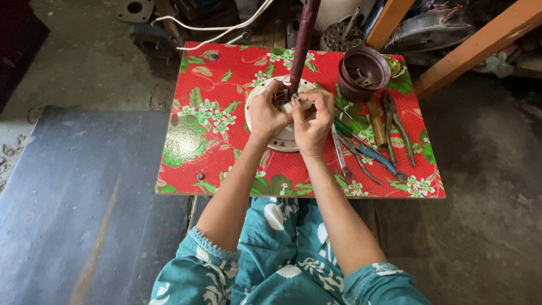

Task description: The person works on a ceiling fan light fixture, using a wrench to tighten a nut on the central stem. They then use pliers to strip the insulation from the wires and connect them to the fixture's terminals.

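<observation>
Table (226, 73) carries the white round plate (265, 138) flat, steadying its dark rod (302, 39). My left hand (266, 116) and right hand (312, 121) pinch closed at its centre; pliers (361, 152) lie rightward, within reach.

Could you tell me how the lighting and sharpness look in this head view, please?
Head view: soft, even daylight with only faint shadows; slight sheen on the red floral tabletop near its green patch; both hands on the white round housing are sharp; the top clutter sits in shade; edges bow slightly from the wide lens.
</observation>
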